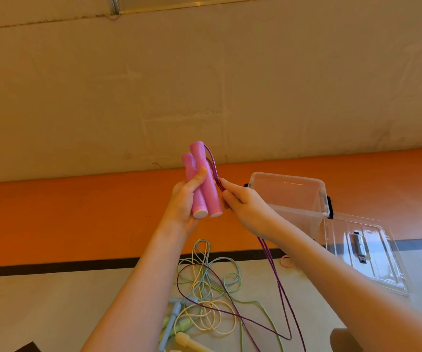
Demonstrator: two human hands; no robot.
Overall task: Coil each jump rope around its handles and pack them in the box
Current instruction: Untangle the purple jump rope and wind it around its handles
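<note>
Matt pink foam-like handles [203, 181], soft and faintly ribbed in look, capped with smooth white plastic ends. Thin purple cord [278, 280], glossy and slightly glittering, like coated wire. Smooth, rubbery-looking cords [206, 280] in pale green, blue and cream, with a dull sheen, tangled beside pastel plastic handles [179, 326] of matt finish. Clear, glossy plastic box [293, 196] with black plastic clips. Clear plastic lid [372, 252], shiny, catching bright reflections. Small pink band [287, 261], rubbery and matt. Smooth, matt grey tabletop [40, 301]. Rough, patchy plaster-like wall [205, 85] behind.
</note>
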